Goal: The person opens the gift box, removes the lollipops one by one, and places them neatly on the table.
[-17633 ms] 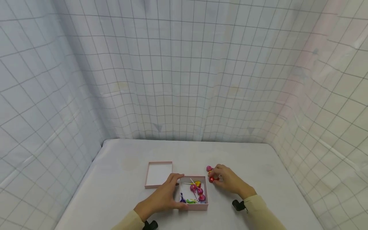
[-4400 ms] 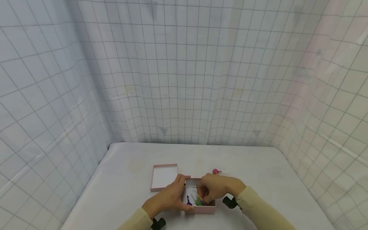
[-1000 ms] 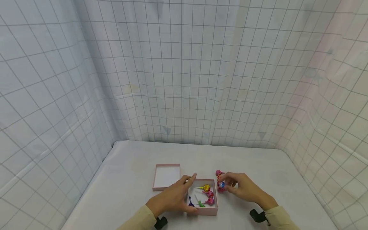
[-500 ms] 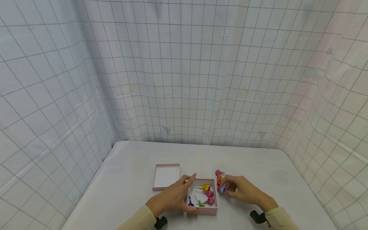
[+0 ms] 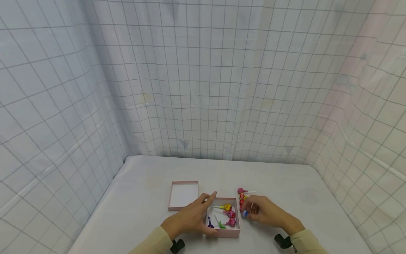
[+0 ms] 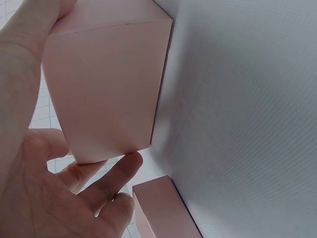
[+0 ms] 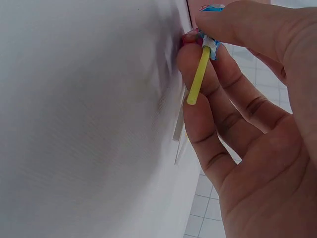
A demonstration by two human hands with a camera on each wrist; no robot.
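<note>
My left hand (image 5: 189, 218) holds the open pink box (image 5: 229, 233), thumb at its near side and fingers at the far side. In the left wrist view the box wall (image 6: 106, 89) stands between thumb and fingertips. Inside lie a yellow lollipop (image 5: 227, 207), pink ones (image 5: 232, 222), a green one (image 5: 221, 224) and a dark purple one (image 5: 210, 223). Just right of the box, my right hand (image 5: 266, 212) pinches a blue-wrapped lollipop (image 5: 245, 213) low over the table. Its yellow stick (image 7: 199, 77) points back toward the palm in the right wrist view.
Beyond the right hand's fingertips, a row of lollipops runs away along the box: red (image 5: 241, 202), red-and-yellow (image 5: 242, 196), then pink (image 5: 240, 190). The shallow pink lid (image 5: 184, 194) lies behind the left hand. Gridded white curtains (image 5: 203, 88) surround the white table (image 5: 152, 176).
Several seconds ago my right hand was inside the box. Over the last second it has brought the blue lollipop nearer to me, to the row's near end. My left hand stays on the box.
</note>
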